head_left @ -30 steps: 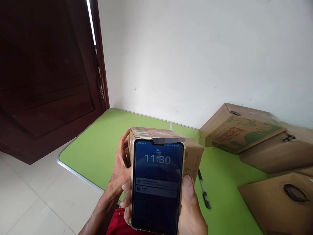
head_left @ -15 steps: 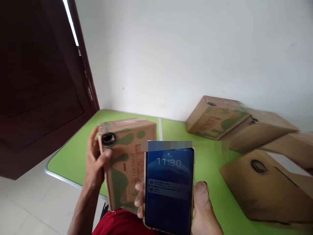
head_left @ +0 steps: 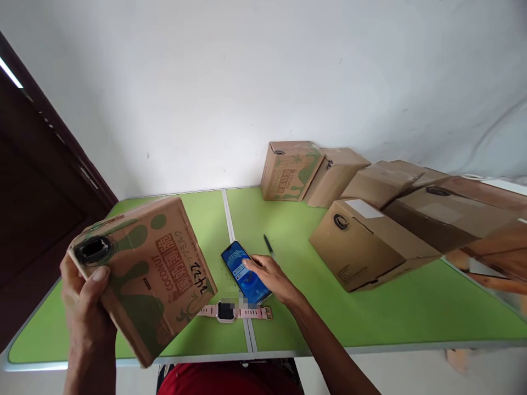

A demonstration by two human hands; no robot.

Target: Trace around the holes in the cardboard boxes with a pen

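Observation:
My left hand (head_left: 88,299) grips a cardboard box (head_left: 164,274) at its end with the round hole, thumb on the printed face. The box is tilted, with green shapes, coconut lettering and a handwritten number; some of my fingers are hidden behind it. My right hand (head_left: 272,277) holds a lit smartphone (head_left: 246,274) low over or on the green table, its thumb side across the screen; the fingers underneath are hidden. Close to the phone, a pink-strapped smartwatch (head_left: 225,311) lies by the table seam. A dark pen (head_left: 269,245) lies beyond my right hand.
A similar printed box (head_left: 290,171) stands by the wall at the back, beside a plain carton (head_left: 335,175). A brown carton (head_left: 358,241) with a white label sits on the right, more cartons behind it. The green folding table (head_left: 288,219) has a metal edge.
The phone has gone from upright near my face down to table level in my right hand. My left hand still holds the box, now further left in view. The view has turned right and down.

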